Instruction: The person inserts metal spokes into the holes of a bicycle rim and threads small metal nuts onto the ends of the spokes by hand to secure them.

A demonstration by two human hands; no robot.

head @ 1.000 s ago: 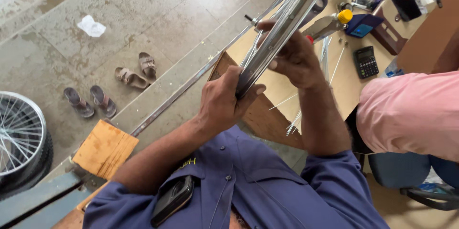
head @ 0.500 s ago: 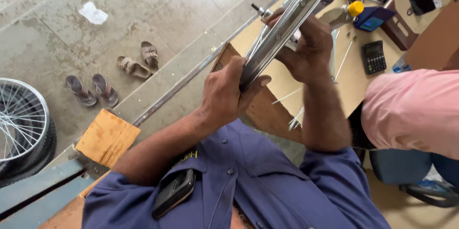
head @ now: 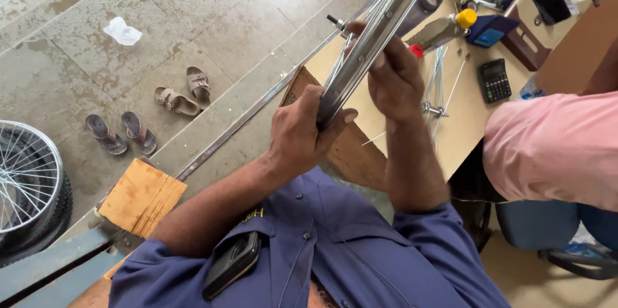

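Your left hand point(head: 302, 134) and right hand point(head: 393, 79) both clamped on silver wheel rim point(head: 376, 31). Black calculator point(head: 494, 80) right on table point(head: 463, 134); blue box point(head: 489, 30), yellow-capped bottle point(head: 444, 30) far right.

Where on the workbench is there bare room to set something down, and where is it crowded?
Bare board lies near the bench's front edge, between the right hand, the loose spokes and the calculator. The far end, around the yellow-capped bottle, is crowded. The left hand grips the wheel rim.
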